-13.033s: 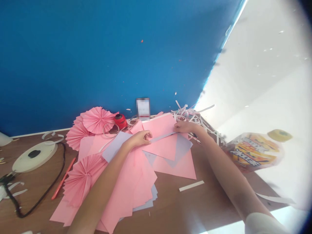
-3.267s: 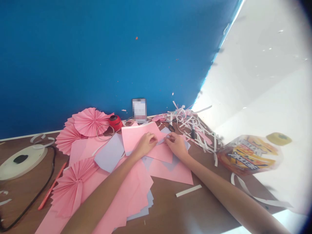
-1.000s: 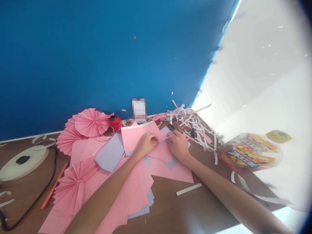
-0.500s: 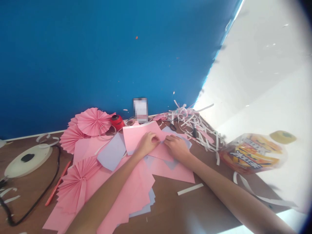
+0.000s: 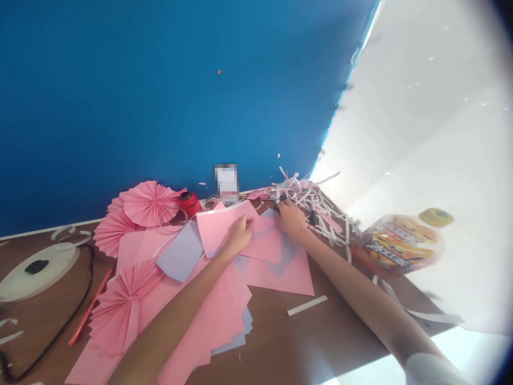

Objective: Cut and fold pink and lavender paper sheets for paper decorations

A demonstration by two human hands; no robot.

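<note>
My left hand is over a pink sheet that has a white strip along its top edge. Its fingertips are pinched together; whatever lies between them is too small to make out. At the edge of the heap of paper strips, my right hand has its fingers curled down over a small black object, mostly hidden beneath them. Below the hands, another pink sheet overlaps pale lilac paper and a lower pink sheet.
Pink pleated paper fans and a red roundish object stand at the back left. White paper strips heap by the wall. A yellow-capped plastic bottle is at right, a red pen-like stick at left.
My right hand has left the pink sheet and reached away to the black object by the strips. My left hand stays over the paper. The whole view has shifted slightly.
</note>
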